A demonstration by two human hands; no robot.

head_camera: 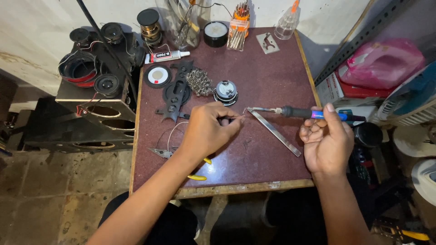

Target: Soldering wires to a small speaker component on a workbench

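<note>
Bare fingertips of my left hand [206, 131] are pinched together on something thin and dark near the centre of the frame, a fine wire [232, 118] as far as I can tell. My right hand [326, 138], at centre right, has thumb and fingers wrapped around the blue and black handle of the soldering iron [290, 111], whose metal tip points left at that wire, just apart from it.

I judge the main risk is the hot tip reaching my left fingertips, since they sit so near it. The wire is slight and could slip from the pinch if I press sideways.

Just under the iron lies a flat metal strip [274, 132] on the maroon tabletop [272, 72]; a dropped iron could scorch that surface. Yellow-handled pliers [181, 161] lie under my left wrist, and a small round speaker [225, 91] sits above my left hand, near enough for my knuckles to knock.
</note>
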